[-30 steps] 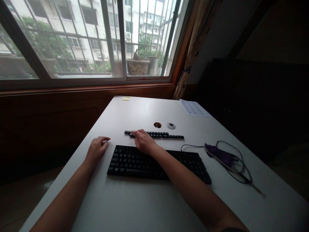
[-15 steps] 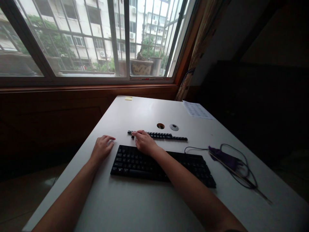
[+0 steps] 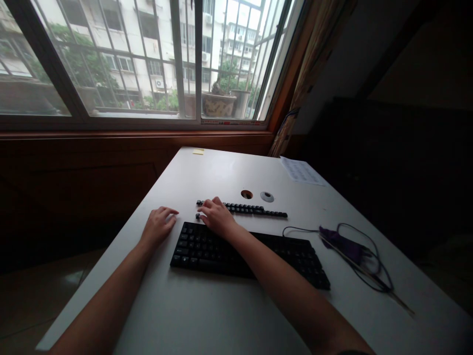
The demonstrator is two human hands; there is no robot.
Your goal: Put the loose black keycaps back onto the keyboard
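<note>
Now 1 small, square, black plastic keycap (image 3: 197,216) lies at the fingertips of my right hand (image 3: 218,217).
They're slightly parted, hold unclear; my loosely curled left hand (image 3: 158,227) is empty. The keycap has shifted toward the long black keyboard (image 3: 210,249).

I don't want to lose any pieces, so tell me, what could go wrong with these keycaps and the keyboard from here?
The single keycap by the right hand could slip away; I can't tell whether it is firmly pinched.
The rows of keycaps lie near the open hole in the desk, so a stray one might drop in.
The right forearm crosses over the keyboard and might nudge it.
</note>
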